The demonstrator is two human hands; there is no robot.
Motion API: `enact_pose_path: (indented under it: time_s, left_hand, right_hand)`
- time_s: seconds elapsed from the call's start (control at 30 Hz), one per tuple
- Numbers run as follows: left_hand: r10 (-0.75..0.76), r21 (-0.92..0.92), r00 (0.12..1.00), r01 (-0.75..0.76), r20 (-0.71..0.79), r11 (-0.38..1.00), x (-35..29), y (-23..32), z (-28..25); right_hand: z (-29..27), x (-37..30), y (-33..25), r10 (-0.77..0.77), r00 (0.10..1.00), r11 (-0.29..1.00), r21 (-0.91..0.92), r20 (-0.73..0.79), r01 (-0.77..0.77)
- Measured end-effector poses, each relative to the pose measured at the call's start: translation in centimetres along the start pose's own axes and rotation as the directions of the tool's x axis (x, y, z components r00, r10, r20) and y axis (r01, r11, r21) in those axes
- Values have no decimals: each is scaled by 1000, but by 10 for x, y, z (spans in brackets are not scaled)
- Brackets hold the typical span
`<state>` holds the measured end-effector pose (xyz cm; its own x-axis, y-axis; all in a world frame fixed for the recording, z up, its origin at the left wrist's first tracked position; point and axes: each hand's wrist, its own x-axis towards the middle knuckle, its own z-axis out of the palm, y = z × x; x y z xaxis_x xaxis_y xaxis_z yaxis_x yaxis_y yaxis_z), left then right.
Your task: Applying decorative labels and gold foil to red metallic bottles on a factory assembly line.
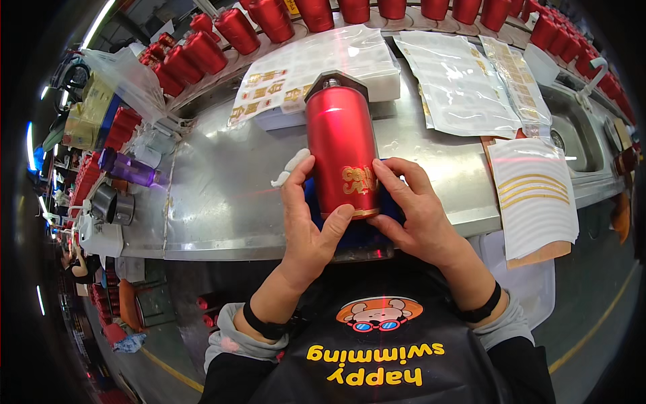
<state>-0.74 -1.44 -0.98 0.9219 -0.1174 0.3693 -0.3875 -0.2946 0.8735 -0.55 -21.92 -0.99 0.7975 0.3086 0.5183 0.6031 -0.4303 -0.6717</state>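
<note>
A shiny red metal cylinder (342, 141), shaped like a cup or bottle body, lies between my hands with its base end toward me. Gold decoration (359, 182) and a thin gold band show near its lower end. My left hand (306, 215) grips its left side, thumb at the bottom edge. My right hand (417, 212) holds the right side, fingers beside the gold decoration. The far end meets a dark angular holder (363, 87) with a metal fitting. Something blue shows behind the cylinder. A small white twisted piece (293, 166) is by my left fingertips.
Sheets of gold decals (266, 91) lie on a white stack behind the cylinder; more plastic-covered sheets (457, 87) and a pad of gold curved strips (535, 195) are at right. Red cups (316, 13) line a curved conveyor at the back. A sink (572, 128) stands far right, a purple bottle (131, 168) left.
</note>
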Motion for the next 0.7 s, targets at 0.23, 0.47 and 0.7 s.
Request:
enact_pose_path:
  time_s: [0.23, 0.47, 0.7]
  left_hand:
    - [3, 65, 1000, -4, 7, 998, -1, 1, 0]
    - [19, -69, 1000, -20, -20, 997, -4, -1, 2]
    - [265, 172, 953, -240, -144, 956, -39, 1, -4]
  right_hand:
    - [2, -1, 3, 4, 1000, 1000, 23, -4, -4]
    - [2, -1, 1, 20, 1000, 1000, 14, 5, -20]
    - [1, 1, 3, 4, 1000, 1000, 14, 14, -5]
